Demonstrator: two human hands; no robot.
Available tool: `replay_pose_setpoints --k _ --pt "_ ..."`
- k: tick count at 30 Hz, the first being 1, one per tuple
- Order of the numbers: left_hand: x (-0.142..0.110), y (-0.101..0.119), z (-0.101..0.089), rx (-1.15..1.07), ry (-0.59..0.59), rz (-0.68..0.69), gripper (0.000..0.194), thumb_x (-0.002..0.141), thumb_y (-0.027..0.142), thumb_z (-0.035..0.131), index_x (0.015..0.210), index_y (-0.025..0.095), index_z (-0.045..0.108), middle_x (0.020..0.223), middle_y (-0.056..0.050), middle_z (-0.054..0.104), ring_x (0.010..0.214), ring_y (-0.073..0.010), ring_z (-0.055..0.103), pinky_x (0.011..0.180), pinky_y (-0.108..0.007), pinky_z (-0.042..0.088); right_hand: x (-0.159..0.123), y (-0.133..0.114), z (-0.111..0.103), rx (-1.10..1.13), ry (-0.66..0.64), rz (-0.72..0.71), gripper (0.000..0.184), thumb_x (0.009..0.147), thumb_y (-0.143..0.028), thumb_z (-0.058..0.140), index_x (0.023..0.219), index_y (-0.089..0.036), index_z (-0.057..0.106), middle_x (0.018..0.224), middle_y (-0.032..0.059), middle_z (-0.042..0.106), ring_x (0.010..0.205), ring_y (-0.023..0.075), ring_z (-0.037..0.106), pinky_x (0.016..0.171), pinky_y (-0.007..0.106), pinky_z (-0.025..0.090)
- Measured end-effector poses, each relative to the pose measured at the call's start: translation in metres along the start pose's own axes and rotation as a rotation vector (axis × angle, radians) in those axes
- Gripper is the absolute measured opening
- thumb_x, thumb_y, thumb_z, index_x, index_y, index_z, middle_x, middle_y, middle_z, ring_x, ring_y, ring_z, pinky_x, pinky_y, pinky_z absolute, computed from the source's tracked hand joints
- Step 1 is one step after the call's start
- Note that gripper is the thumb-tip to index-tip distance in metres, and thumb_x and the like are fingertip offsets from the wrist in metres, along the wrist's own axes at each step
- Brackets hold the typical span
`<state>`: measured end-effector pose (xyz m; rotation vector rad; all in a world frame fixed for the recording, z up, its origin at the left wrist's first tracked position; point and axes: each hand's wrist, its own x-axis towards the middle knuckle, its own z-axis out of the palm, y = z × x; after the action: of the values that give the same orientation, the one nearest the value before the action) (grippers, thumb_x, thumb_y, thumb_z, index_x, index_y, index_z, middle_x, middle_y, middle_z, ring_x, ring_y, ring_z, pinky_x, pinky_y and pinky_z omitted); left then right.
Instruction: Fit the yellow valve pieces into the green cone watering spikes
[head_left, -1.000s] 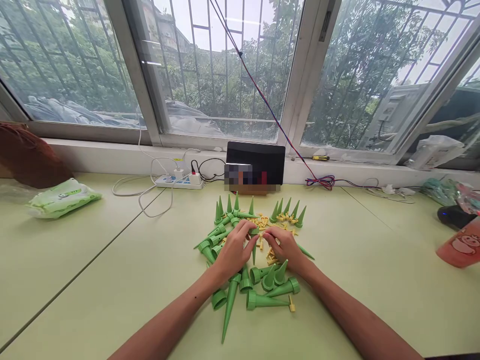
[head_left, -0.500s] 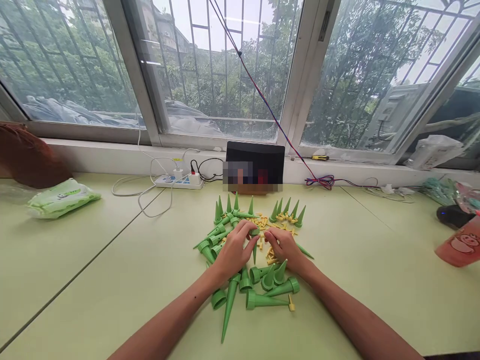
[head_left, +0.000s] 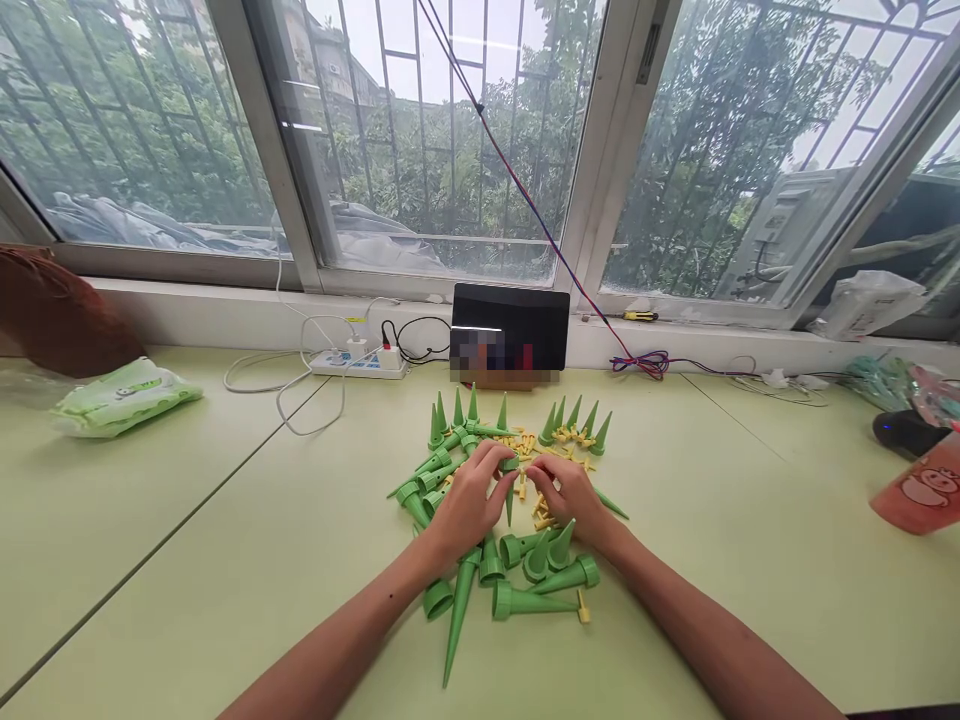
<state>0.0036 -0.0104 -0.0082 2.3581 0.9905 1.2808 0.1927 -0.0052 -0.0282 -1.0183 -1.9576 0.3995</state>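
Pinched between the thumb and fingers of my left hand point(head_left: 466, 500) is a green plastic watering spike point(head_left: 510, 503), its tip pointing down and its wide collar up. Close to the right of that collar, my right hand point(head_left: 567, 492) has its thumb and fingertips pressed together. Whatever those fingertips hold is too small to make out. Around both hands lie more green spikes point(head_left: 459, 610), some standing tip up. Small yellow valve-like pieces point(head_left: 541, 514) are scattered between and behind the hands. One yellow piece point(head_left: 584, 608) sits at the tip of a lying spike point(head_left: 525, 601).
A dark-screened tablet point(head_left: 510, 320) stands at the back against the sill. Left of it is a power strip point(head_left: 360, 364) with loose white cables. A green wipes packet point(head_left: 127, 396) lies far left; a pink cup point(head_left: 919, 490) is far right. Bundled wires point(head_left: 641, 364) lie behind.
My right hand has shifted slightly left, its fingertips closer to the spike's collar. My left hand and the spike stay in place.
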Motion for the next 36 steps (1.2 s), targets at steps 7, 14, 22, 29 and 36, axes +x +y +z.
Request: replay_pose_setpoints --k 7,14,22,29,36 --pt "0.0023 0.0003 0.0001 -0.03 0.019 -0.015 0.012 0.094 0.013 0.052 0.104 0.02 0.052 0.102 -0.005 0.057 0.079 -0.0139 0.057 0.075 -0.027 0.05 -0.0015 -0.0003 0.0016 0.061 0.043 -0.014 0.016 0.096 -0.033 0.054 0.095 -0.018 0.06 0.086 0.006 0.066 0.067 0.0162 0.058 0.063 0.029 0.048" --pt "0.0013 -0.0015 0.0003 -0.032 0.024 -0.009 0.013 0.094 0.012 0.052 0.104 0.02 0.052 0.103 -0.005 0.057 0.079 -0.014 0.057 0.074 -0.027 0.05 -0.0007 -0.0003 0.0011 0.079 0.044 -0.05 0.013 0.095 -0.031 0.055 0.097 -0.019 0.06 0.09 0.007 0.067 0.071 0.0173 0.06 0.064 0.03 0.05" --pt "0.0008 0.0002 -0.0003 -0.027 0.026 0.021 0.013 0.094 0.013 0.052 0.104 0.021 0.051 0.102 -0.005 0.057 0.079 -0.0146 0.057 0.074 -0.028 0.05 -0.0004 -0.0026 0.0003 0.037 0.019 -0.01 0.023 0.099 -0.035 0.048 0.09 -0.019 0.061 0.081 0.0052 0.065 0.067 0.0166 0.058 0.062 0.029 0.046" --pt "0.0014 -0.0002 -0.0001 -0.025 0.024 0.02 0.012 0.094 0.014 0.051 0.104 0.02 0.051 0.103 -0.006 0.057 0.079 -0.015 0.057 0.074 -0.029 0.051 0.0 0.0004 0.0009 -0.006 0.014 -0.014 0.033 0.101 -0.038 0.043 0.082 -0.018 0.061 0.07 0.0026 0.06 0.061 0.0151 0.053 0.059 0.027 0.043" --pt "0.001 0.0008 -0.0002 -0.022 0.034 -0.012 0.014 0.094 0.012 0.05 0.104 0.02 0.052 0.104 -0.006 0.057 0.08 -0.0154 0.058 0.075 -0.03 0.051 -0.0025 -0.001 0.0013 0.089 0.021 -0.01 0.02 0.095 -0.036 0.056 0.104 -0.019 0.059 0.084 0.0051 0.065 0.067 0.0165 0.059 0.06 0.029 0.05"
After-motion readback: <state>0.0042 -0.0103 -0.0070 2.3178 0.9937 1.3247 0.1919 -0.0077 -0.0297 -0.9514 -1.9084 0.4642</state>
